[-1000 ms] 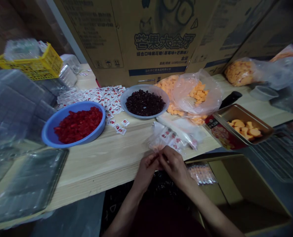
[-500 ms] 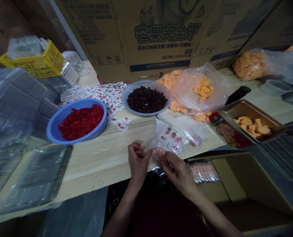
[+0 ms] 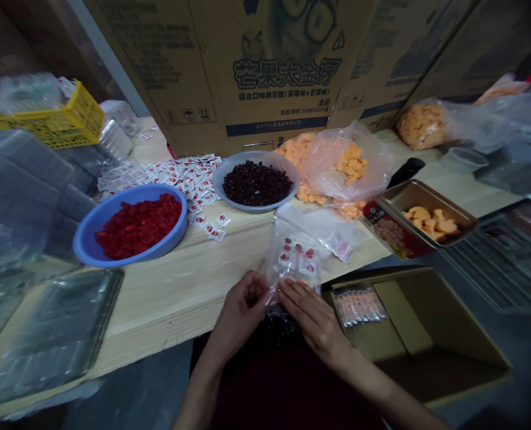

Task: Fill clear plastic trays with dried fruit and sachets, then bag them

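Note:
A clear plastic pack [image 3: 297, 248] lies at the table's front edge, with small red and dark pieces and printed sachets showing through it. My left hand [image 3: 242, 304] pinches the near left edge of its film between thumb and fingers. Stretched out side by side, the fingers of my right hand [image 3: 312, 319] rest flat on the pack's near end and hide what is under them. Just behind it is a stack of clear plastic bags [image 3: 323, 230]. Several loose sachets [image 3: 214, 232] lie to the left.
Behind stand a blue basin [image 3: 172, 240] of red pieces and a bowl [image 3: 259, 208] of dark ones. Right are a bag of orange pieces [image 3: 352, 164], a tin [image 3: 393, 230] and, lower, a carton [image 3: 448, 310] holding packs. Clear trays [image 3: 59, 322] lie left.
My right hand has gone from curled fingers to lying flat on the pack. My left hand has come nearer to me, still pinching the film. The whole view has shifted slightly.

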The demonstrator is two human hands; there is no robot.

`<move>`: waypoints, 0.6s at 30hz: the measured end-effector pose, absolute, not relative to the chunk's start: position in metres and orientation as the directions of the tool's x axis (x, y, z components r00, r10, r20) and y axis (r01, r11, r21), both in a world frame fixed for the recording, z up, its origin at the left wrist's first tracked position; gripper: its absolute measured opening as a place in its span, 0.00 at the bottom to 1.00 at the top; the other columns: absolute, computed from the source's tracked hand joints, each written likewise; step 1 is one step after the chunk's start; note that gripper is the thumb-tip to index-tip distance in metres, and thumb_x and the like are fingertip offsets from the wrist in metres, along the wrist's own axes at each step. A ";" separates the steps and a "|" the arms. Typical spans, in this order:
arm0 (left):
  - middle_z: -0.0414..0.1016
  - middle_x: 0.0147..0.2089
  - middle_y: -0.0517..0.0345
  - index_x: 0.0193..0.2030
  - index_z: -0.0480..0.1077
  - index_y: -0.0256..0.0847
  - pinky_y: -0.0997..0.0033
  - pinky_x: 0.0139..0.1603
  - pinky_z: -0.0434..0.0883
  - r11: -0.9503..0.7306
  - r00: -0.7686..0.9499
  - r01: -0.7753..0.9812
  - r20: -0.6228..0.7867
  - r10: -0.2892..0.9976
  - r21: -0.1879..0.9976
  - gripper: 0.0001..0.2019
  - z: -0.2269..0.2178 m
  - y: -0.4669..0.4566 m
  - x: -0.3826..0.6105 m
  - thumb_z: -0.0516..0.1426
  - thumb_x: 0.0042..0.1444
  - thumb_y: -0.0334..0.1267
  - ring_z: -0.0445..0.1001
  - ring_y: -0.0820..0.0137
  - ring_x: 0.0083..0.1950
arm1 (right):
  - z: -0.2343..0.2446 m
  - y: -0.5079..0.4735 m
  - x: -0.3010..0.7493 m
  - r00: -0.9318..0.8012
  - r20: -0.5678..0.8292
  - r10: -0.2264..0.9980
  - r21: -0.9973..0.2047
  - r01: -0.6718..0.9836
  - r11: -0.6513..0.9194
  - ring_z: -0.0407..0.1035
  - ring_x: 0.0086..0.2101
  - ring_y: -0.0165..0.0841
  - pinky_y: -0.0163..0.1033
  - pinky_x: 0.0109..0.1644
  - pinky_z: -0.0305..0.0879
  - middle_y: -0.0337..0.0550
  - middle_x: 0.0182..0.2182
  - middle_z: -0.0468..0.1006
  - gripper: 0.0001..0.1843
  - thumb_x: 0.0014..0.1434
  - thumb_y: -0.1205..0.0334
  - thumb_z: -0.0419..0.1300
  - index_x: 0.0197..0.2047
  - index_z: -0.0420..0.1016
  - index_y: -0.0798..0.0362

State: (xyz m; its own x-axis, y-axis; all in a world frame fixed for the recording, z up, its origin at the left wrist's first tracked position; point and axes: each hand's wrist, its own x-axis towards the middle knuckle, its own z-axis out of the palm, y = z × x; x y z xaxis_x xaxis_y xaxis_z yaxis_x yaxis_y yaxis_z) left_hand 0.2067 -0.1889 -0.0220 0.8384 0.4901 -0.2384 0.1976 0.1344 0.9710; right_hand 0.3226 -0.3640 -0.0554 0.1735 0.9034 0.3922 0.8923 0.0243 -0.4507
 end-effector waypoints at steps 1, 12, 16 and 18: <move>0.67 0.29 0.63 0.40 0.69 0.43 0.76 0.29 0.63 0.142 0.873 0.189 -0.233 0.429 0.972 0.10 -0.013 -0.187 0.203 0.62 0.57 0.44 0.64 0.75 0.27 | -0.047 -0.367 0.326 0.163 0.414 0.896 -0.463 0.885 0.053 0.55 0.67 0.42 0.59 0.68 0.60 0.49 0.68 0.62 0.36 0.68 0.75 0.45 0.75 0.44 0.46; 0.75 0.35 0.61 0.48 0.71 0.45 0.75 0.38 0.68 0.172 0.722 0.110 -0.198 0.663 0.979 0.19 -0.015 -0.165 0.191 0.67 0.51 0.45 0.70 0.73 0.34 | 0.069 -0.505 0.393 0.832 0.526 0.175 -0.667 0.531 -0.522 0.78 0.43 0.35 0.37 0.51 0.73 0.47 0.44 0.83 0.11 0.64 0.63 0.63 0.48 0.82 0.51; 0.75 0.32 0.61 0.47 0.72 0.43 0.75 0.40 0.69 0.212 0.719 0.185 -0.279 0.636 0.960 0.21 -0.032 -0.163 0.193 0.68 0.49 0.47 0.71 0.73 0.34 | 0.026 -0.601 0.424 0.926 0.378 0.012 -0.648 0.274 -0.710 0.76 0.36 0.35 0.36 0.41 0.69 0.51 0.39 0.82 0.12 0.63 0.56 0.61 0.44 0.80 0.54; 0.75 0.30 0.61 0.47 0.73 0.43 0.75 0.40 0.69 0.207 0.726 0.219 -0.300 0.619 0.954 0.21 -0.037 -0.165 0.196 0.68 0.48 0.49 0.71 0.72 0.33 | -0.019 -0.633 0.444 0.953 0.297 -0.055 -0.594 0.140 -0.793 0.72 0.32 0.36 0.37 0.36 0.65 0.51 0.34 0.81 0.13 0.62 0.55 0.59 0.41 0.79 0.56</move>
